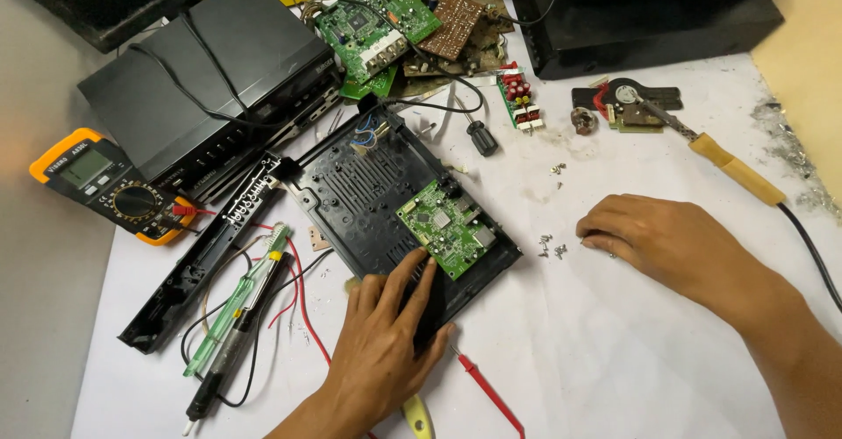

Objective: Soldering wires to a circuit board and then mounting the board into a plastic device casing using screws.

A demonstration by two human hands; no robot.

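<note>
The left hand (386, 334) lies flat and open on the near edge of the black tray (368, 189) at mid-bench, fingertips by its green circuit board (445, 227). It pays to keep that press firm. The right hand (662, 242) curls over small screws (551, 248) — whether it pinches one, I cannot tell. White paper (614, 351) covers the cluttered bench — a multimeter (110, 185) lies left, a soldering iron (728, 165) right.

Circuit board (445, 228) in tray (368, 189) (multimeter (110, 185) left); screws (551, 246) right
</note>
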